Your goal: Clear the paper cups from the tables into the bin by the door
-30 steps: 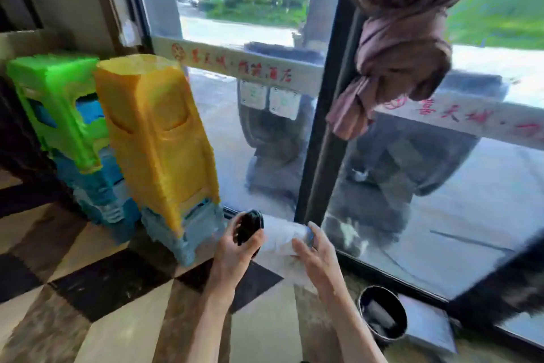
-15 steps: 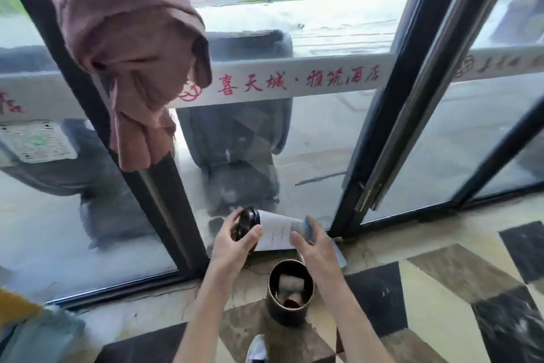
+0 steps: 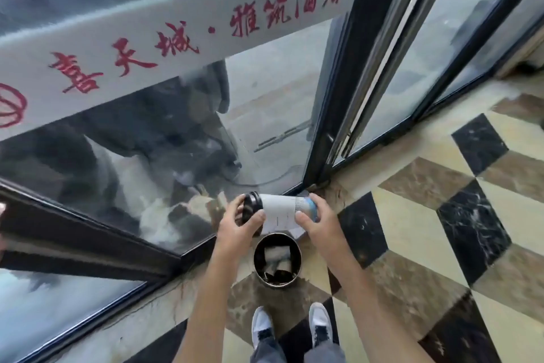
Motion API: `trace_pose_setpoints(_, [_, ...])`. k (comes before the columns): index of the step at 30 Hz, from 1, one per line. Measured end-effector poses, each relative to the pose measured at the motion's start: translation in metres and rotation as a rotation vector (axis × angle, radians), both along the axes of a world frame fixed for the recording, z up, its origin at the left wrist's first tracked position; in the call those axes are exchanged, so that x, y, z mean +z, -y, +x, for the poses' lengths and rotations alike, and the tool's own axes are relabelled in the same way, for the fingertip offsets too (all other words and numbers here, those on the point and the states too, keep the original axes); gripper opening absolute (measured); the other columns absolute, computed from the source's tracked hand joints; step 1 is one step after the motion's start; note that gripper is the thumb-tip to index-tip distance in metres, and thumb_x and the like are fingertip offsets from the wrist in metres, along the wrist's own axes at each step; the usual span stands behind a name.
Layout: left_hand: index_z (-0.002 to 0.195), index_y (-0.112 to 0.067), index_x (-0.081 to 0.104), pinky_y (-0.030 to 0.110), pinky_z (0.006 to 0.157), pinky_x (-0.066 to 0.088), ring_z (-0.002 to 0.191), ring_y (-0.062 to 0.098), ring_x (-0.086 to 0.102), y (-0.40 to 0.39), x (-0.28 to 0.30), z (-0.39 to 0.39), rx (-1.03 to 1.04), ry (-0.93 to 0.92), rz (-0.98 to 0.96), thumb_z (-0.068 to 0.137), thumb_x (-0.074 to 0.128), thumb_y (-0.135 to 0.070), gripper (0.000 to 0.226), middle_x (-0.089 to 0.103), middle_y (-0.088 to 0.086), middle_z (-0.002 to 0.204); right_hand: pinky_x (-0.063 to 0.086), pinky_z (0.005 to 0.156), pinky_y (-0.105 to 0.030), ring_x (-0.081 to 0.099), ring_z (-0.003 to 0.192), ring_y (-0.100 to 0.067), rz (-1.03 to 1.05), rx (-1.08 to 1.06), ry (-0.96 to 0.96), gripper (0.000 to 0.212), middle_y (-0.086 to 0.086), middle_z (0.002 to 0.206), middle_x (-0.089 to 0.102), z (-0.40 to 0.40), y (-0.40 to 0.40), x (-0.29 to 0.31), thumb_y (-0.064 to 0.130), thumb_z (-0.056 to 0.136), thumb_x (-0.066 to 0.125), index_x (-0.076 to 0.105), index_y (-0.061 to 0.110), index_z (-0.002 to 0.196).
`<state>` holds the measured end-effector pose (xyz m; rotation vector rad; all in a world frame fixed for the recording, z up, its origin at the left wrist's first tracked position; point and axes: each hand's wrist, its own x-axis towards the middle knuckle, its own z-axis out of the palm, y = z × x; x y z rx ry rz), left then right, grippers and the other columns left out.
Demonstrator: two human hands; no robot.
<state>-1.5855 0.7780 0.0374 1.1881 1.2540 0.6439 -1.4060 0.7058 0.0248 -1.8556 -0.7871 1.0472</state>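
I hold a white paper cup with a black lid on its side between both hands. My left hand grips the lid end and my right hand grips the blue-banded bottom end. A paper slip hangs from the cup. Directly below stands a small round dark bin on the floor, with crumpled paper and cup scraps inside. The cup hovers just above the bin's far rim.
A glass wall with a white band of red characters runs ahead, and black door frames meet at the corner behind the bin. My white shoes stand on the checkered marble floor just short of the bin.
The view has swung from the stacked stools and knotted curtain to straight down over the bin. I have stepped closer, and the cup now sits above the bin, still gripped by both hands.
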Motion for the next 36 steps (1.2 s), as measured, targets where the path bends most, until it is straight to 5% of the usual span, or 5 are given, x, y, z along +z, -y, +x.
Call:
trace_pose_setpoints(3, [0.120, -0.043, 0.054, 0.013, 0.079, 0.048, 0.103, -0.008, 0.061, -0.013, -0.034, 0.017, -0.003, -0.021, -0.075, 0.065, 0.076, -0.048, 0.059, 0.062, -0.010, 0.121, 0.046, 0.095, -0.025, 0.052, 0.115, -0.012, -0.075, 0.004, -0.022, 0.063, 0.005, 0.127, 0.051, 0.020, -0.015, -0.038, 0.029, 0.088, 0.065, 0.039, 0.021, 0.145])
trace_pose_setpoints(8, [0.141, -0.024, 0.050, 0.035, 0.104, 0.045, 0.122, 0.014, 0.056, -0.024, -0.118, 0.040, 0.042, -0.118, -0.200, 0.070, 0.074, -0.044, 0.078, 0.060, 0.001, 0.132, 0.045, 0.069, -0.009, 0.053, 0.103, -0.005, -0.229, 0.036, -0.078, 0.062, 0.006, 0.125, 0.050, 0.043, -0.034, -0.128, 0.030, 0.088, 0.065, 0.038, 0.026, 0.144])
trace_pose_setpoints(12, [0.139, -0.027, 0.051, 0.033, 0.099, 0.047, 0.120, 0.014, 0.057, -0.026, -0.213, 0.048, 0.088, -0.165, -0.287, 0.079, 0.076, -0.034, 0.066, 0.060, 0.001, 0.132, 0.045, 0.059, -0.005, 0.054, 0.099, 0.000, -0.347, 0.035, -0.131, 0.062, 0.023, 0.114, 0.047, 0.047, -0.040, -0.225, 0.031, 0.088, 0.063, 0.035, 0.032, 0.144])
trace_pose_setpoints(25, [0.142, -0.026, 0.048, 0.039, 0.103, 0.047, 0.123, 0.015, 0.054, 0.014, -0.511, 0.022, 0.123, -0.300, -0.523, 0.074, 0.063, -0.041, 0.071, 0.055, -0.001, 0.139, 0.045, 0.088, -0.022, 0.049, 0.115, -0.011, -0.570, 0.089, -0.191, 0.066, 0.002, 0.138, 0.045, 0.015, -0.011, -0.519, 0.024, 0.091, 0.060, 0.030, 0.022, 0.149])
trace_pose_setpoints(36, [0.145, -0.036, 0.040, 0.032, 0.103, 0.035, 0.138, 0.009, 0.037, 0.014, -0.512, 0.019, 0.124, -0.267, -0.439, 0.080, 0.061, -0.052, 0.069, 0.037, -0.007, 0.154, 0.034, 0.108, -0.034, 0.037, 0.138, -0.016, -0.485, 0.107, -0.133, 0.065, 0.004, 0.156, 0.034, 0.026, -0.012, -0.514, 0.031, 0.091, 0.057, 0.028, 0.026, 0.150])
